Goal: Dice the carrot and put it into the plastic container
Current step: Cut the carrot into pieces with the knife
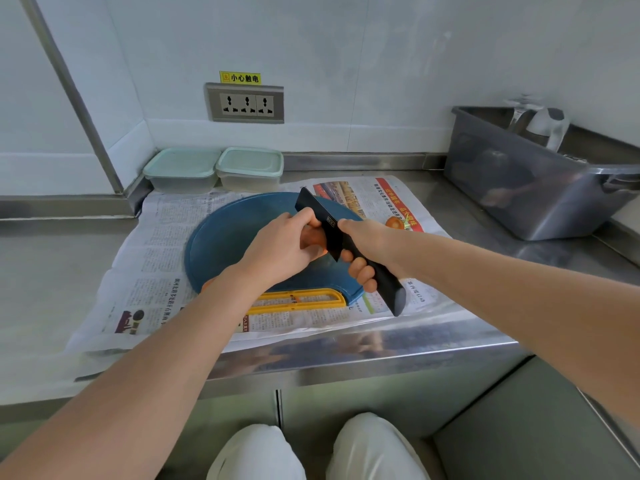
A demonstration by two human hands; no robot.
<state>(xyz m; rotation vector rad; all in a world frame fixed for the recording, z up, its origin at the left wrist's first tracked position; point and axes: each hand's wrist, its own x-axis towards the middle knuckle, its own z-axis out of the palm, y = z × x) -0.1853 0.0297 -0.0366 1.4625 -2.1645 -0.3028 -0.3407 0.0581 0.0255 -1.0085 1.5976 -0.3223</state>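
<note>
left hand [277, 251] fingers [309, 221] curled on carrot [318, 249], right hand [363, 251] fingers [362, 271] wrapped round black knife [325, 223]; above blue board [221, 237]

Black knife [320, 220], orange carrot [311, 240], blue board [225, 237], mint-green container lids [250, 160]

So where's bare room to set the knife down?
Steel counter left of the newspaper is bare, as is the strip between newspaper and grey tub. Crowded on the cutting board: left hand holds the carrot, right hand the knife.

The carrot [313, 242] is mostly hidden under the left hand [277, 251] and knife [320, 216].
</note>
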